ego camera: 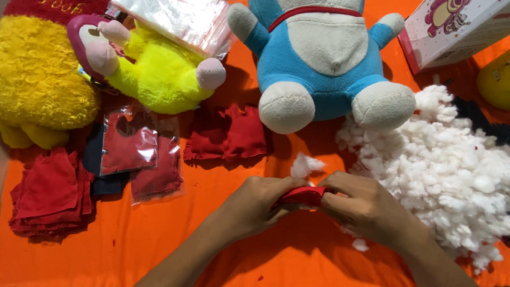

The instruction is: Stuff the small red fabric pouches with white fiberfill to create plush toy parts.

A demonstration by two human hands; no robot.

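Near the front edge of the orange cloth [159, 234], at its middle, both hands meet on a small red fabric piece [304, 195]. The left hand [260, 204] has its fingers curled and pressed around the piece's left end, and the right hand [361, 204] pinches the right end between thumb and fingers. The piece lies between the two hands, just above the cloth; whether it touches the cloth cannot be told. A small tuft of white stuffing [304, 165] shows just behind the hands.

To the right of the right hand, a large heap of white stuffing [446, 175] spreads toward the right edge of the cloth, and a loose bit [360, 245] lies near the right wrist.

Toward the left edge sits a stack of folded red cloth squares [50, 194]. Beside it, clear plastic bags holding red pieces [133, 149] lie flat, partly over a dark cloth [109, 183]. In the middle, behind the hands, lies a rumpled pile of red fabric [228, 133].

Farther back, a blue and white plush toy [324, 58] sits with its feet toward the hands, one foot touching the stuffing heap. Left of it lies a yellow-green plush with pink paws [154, 69], with a clear plastic bag [180, 21] over its top. A fuzzy yellow plush [37, 79] fills the far left corner. In the far right corner stands a white and pink box [457, 32], with a yellow object [495, 79] at the right edge.
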